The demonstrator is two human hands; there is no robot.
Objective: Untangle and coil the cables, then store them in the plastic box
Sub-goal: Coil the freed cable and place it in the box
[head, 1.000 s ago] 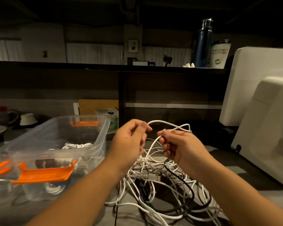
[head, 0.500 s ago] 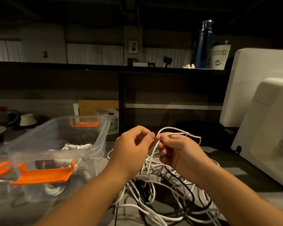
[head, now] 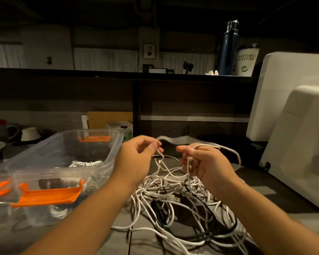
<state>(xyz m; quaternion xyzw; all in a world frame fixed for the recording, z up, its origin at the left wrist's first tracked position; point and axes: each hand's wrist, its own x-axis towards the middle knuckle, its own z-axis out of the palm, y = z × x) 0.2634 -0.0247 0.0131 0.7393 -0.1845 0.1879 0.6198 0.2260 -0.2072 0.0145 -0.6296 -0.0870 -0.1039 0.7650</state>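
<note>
Left hand fingertips are seen pinching a white cable strand, while the right hand is curled round a loop of white cabling, both raised just over the tangle. The tangle, white strands crossed by a black cable, is spread on the desk between the forearms, just beside the clear plastic box, where a coiled white cable is already stored.

If the hands are drawn apart too hard, a knot is likely to be tightened rather than freed, given how many strands are crossed below. The heap could also be dragged along, or the USB plug snagged.

Writing is legible only on the white cup on the shelf: "ANYTIME NICETIME". Nothing can be read on the dark blue flask beside it.
</note>
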